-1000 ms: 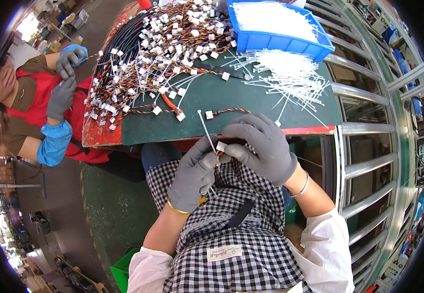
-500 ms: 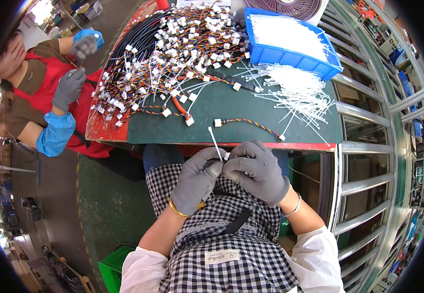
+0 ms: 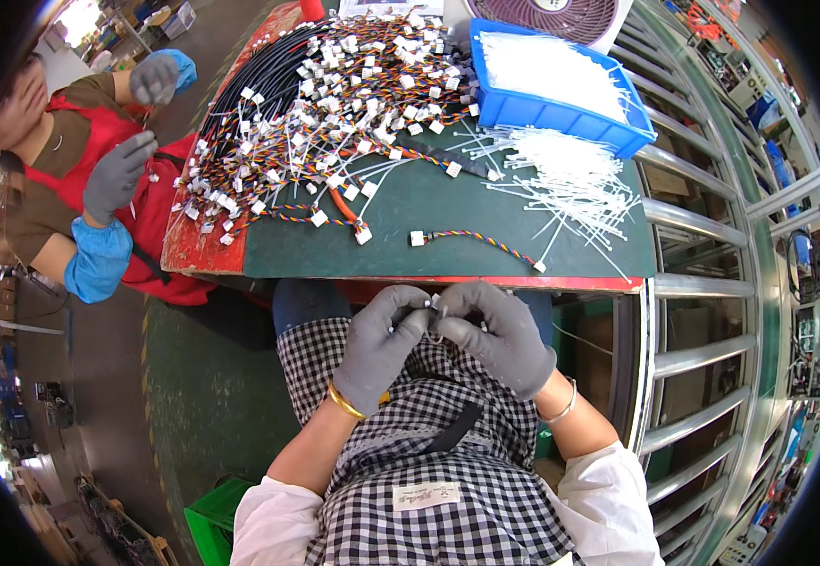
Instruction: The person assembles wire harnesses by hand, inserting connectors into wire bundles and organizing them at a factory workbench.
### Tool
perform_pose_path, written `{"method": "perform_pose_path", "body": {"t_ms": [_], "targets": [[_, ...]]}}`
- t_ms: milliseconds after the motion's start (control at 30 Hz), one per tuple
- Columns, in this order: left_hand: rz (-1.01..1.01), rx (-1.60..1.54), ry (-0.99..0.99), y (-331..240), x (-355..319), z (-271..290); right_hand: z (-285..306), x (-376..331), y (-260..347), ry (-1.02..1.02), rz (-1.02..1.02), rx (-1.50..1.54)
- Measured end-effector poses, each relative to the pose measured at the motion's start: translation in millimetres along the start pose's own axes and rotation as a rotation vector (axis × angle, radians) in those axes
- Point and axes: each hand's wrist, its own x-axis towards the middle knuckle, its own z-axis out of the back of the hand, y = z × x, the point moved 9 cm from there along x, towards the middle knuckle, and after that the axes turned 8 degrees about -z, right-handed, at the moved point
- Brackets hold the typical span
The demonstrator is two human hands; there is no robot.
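Over my lap, just off the table's front edge, my gloved left hand [image 3: 384, 341] and right hand [image 3: 495, 335] meet fingertip to fingertip. Both are closed in a pinch around a white cable tie [image 3: 436, 338], of which a short piece shows below the fingers. A small white end piece [image 3: 433, 302] peeks out between the fingertips; the gloves hide most of what is held. Straight ahead on the green tabletop lies one short twisted cable [image 3: 481, 242] with white connectors, apart from the heap.
A large heap of twisted multicolour cables [image 3: 334, 123] covers the table's left and back. Loose white cable ties [image 3: 570, 179] lie before a blue bin [image 3: 561, 123] of more ties. A fan [image 3: 561, 14] stands behind, a roller conveyor [image 3: 698, 283] at right. A gloved co-worker [image 3: 70, 179] works at left.
The cable tie that stood up from my left hand no longer sticks up; only a short piece shows below the fingers. The co-worker's hands have moved slightly.
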Motion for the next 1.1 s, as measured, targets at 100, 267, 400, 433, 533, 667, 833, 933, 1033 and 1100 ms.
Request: {"method": "perform_pose_path", "body": {"t_ms": [100, 267, 400, 433, 533, 667, 833, 933, 1033, 1100], "targets": [[-0.010, 0.064, 0.011, -5, -3, -1, -6, 3, -11, 0.043, -0.079, 0.083], [-0.015, 0.069, 0.021, -4, -6, 0, -7, 4, -7, 0.063, -0.070, 0.012], [-0.031, 0.083, 0.056, -3, -4, -3, -4, 4, -7, 0.057, -0.056, -0.083], [-0.021, 0.080, 0.062, -3, -3, -4, -4, 4, -9, 0.056, -0.063, -0.096], [0.000, 0.089, 0.019, -3, -3, -1, -5, 5, -3, 0.069, -0.061, -0.087], [-0.234, 0.474, 0.086, -40, -2, -9, 1, 6, -17, 0.033, -0.094, 0.047], [-0.312, 0.674, 0.101, -46, -9, -14, 6, 1, -23, 0.004, -0.020, 0.019], [-0.280, 0.693, 0.120, -42, -12, -13, 6, -2, -5, -0.046, 0.159, -0.181], [-0.244, 0.694, 0.144, -39, -13, -12, 3, -3, -8, -0.068, 0.157, -0.291], [-0.245, 0.694, 0.163, -36, -14, -11, -1, -4, -9, -0.068, 0.156, -0.352]]}}
